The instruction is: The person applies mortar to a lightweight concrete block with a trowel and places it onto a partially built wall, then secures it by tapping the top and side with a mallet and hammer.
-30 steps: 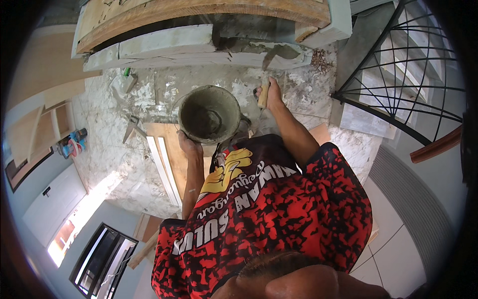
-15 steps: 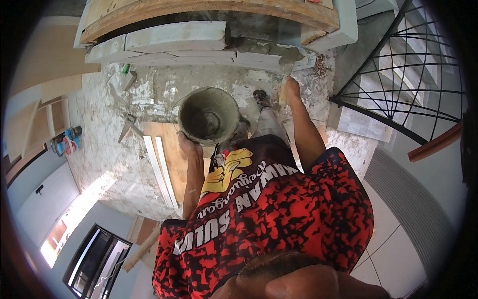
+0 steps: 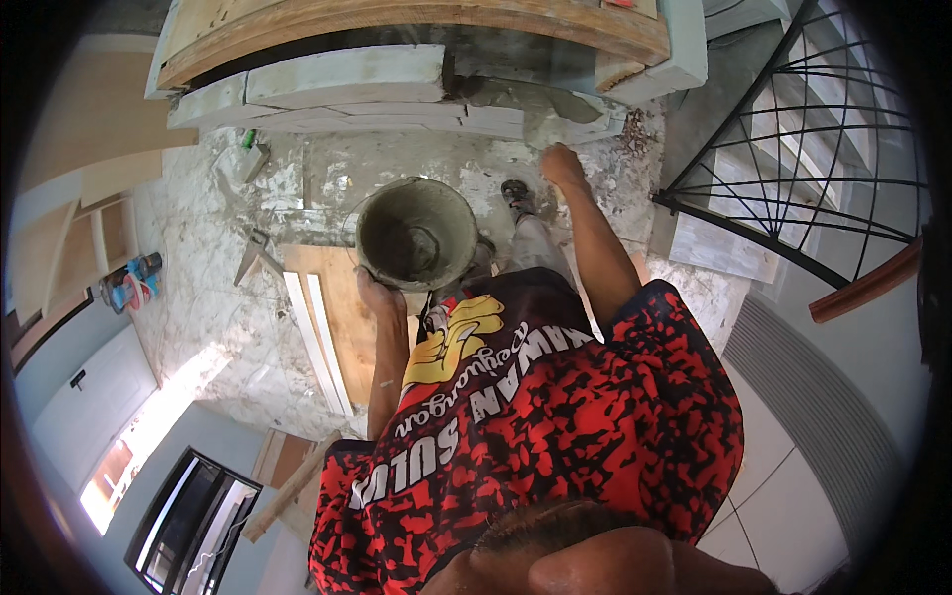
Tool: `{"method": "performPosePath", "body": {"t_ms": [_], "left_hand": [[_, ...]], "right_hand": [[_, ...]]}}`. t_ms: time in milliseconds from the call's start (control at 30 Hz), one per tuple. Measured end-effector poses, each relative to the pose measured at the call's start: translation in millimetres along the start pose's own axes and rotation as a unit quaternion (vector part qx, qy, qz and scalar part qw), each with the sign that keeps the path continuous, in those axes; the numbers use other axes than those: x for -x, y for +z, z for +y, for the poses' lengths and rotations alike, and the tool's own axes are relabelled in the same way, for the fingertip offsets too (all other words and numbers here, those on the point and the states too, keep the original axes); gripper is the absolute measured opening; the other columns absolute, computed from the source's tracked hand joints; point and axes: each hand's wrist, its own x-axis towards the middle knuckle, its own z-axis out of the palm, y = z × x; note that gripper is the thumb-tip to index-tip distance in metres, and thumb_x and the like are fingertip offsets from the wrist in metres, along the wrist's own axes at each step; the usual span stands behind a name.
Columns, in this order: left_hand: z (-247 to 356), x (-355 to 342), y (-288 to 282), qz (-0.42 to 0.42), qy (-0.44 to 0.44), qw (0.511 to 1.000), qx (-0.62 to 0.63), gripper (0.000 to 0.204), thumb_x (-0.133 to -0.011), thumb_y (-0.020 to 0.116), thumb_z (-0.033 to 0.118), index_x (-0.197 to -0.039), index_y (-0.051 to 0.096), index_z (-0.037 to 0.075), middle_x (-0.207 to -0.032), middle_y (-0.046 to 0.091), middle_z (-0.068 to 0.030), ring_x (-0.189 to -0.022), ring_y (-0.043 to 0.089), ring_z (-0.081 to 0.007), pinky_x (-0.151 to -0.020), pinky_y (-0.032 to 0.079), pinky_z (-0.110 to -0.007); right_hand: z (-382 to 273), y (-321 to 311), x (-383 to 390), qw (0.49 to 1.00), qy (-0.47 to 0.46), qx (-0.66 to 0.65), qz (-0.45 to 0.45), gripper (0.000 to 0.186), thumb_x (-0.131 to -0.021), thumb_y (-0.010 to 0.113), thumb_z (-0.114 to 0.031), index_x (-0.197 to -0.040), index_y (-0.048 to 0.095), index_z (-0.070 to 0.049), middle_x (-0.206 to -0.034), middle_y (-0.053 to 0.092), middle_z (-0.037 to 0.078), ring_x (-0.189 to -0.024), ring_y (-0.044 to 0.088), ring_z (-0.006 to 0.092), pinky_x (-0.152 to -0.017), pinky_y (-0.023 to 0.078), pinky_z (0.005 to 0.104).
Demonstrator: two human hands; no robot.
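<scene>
My left hand grips the near left side of a grey bucket, held tilted so its inside shows. Wet grey mortar coats the bucket's inner wall and bottom. Farther ahead, my right hand is closed round the handle of a trowel, whose grey blade reaches to the low wall of white blocks. Grey mortar lies on top of that wall, right of its upper block. The blade is hard to tell from the mortar behind it.
A plywood board with white strips lies at left, near a handsaw. A blue power tool sits farther left. Timber boards span above the blocks. A black metal railing stands at right.
My right hand has moved slightly left and forward with the trowel, and its wrist has turned. The bucket and my left hand stay nearly in place.
</scene>
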Motion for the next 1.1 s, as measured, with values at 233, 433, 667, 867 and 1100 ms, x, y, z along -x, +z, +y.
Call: {"method": "performPosePath", "body": {"t_ms": [233, 433, 667, 867, 1100], "left_hand": [[-10.8, -4.0, 14.1, -0.035, -0.028, 0.999, 0.006, 0.039, -0.098, 0.029, 0.027, -0.114, 0.052, 0.0, -0.116, 0.056, -0.013, -0.106, 0.054, -0.0239, -0.095, 0.043, -0.038], [-20.0, -10.7, 24.1, -0.074, -0.033, 0.997, -0.013, 0.045, -0.098, 0.025, 0.031, -0.122, 0.048, 0.0, -0.123, 0.053, -0.0148, -0.114, 0.051, -0.0284, -0.1, 0.04, -0.043], [-20.8, -1.0, 49.0, -0.055, -0.025, 0.998, -0.013, 0.042, -0.097, 0.028, 0.027, -0.121, 0.048, -0.001, -0.123, 0.053, -0.0149, -0.114, 0.051, -0.028, -0.099, 0.041, -0.042], [-25.2, 5.7, 59.5, -0.03, -0.018, 0.999, -0.019, 0.038, -0.096, 0.03, 0.024, -0.117, 0.051, -0.001, -0.117, 0.056, -0.0134, -0.108, 0.054, -0.0246, -0.096, 0.042, -0.038], [-24.2, 14.0, 60.9, -0.023, -0.03, 0.999, -0.034, 0.039, -0.098, 0.03, 0.027, -0.117, 0.05, 0.0, -0.119, 0.055, -0.0127, -0.112, 0.051, -0.0244, -0.099, 0.039, -0.039]], "right_hand": [[105.7, -13.4, 16.0, 0.996, 0.08, 0.026, -0.003, 0.036, -0.088, 0.042, -0.027, -0.096, 0.063, 0.001, -0.109, 0.058, 0.029, -0.101, 0.057, 0.0428, -0.09, 0.044, 0.0458], [96.8, -50.0, 19.0, 0.987, 0.113, -0.111, 0.013, 0.043, -0.088, 0.044, -0.031, -0.1, 0.062, 0.007, -0.106, 0.058, 0.031, -0.102, 0.055, 0.0442, -0.09, 0.042, 0.0453], [143.5, -83.2, 1.4, 0.997, 0.073, 0.009, 0.016, 0.038, -0.087, 0.045, -0.03, -0.094, 0.063, 0.002, -0.095, 0.062, 0.029, -0.093, 0.06, 0.0428, -0.081, 0.046, 0.0491], [128.3, -23.5, 77.6, 0.981, 0.133, -0.037, 0.135, 0.036, -0.087, 0.053, -0.031, -0.104, 0.052, 0.001, -0.089, 0.062, 0.027, -0.087, 0.059, 0.0467, -0.078, 0.045, 0.0525], [75.7, 31.0, 54.3, 0.986, 0.014, -0.107, 0.128, 0.043, -0.087, 0.058, -0.029, -0.114, 0.047, 0.002, -0.111, 0.052, 0.026, -0.101, 0.053, 0.0427, -0.083, 0.045, 0.0456]]}}
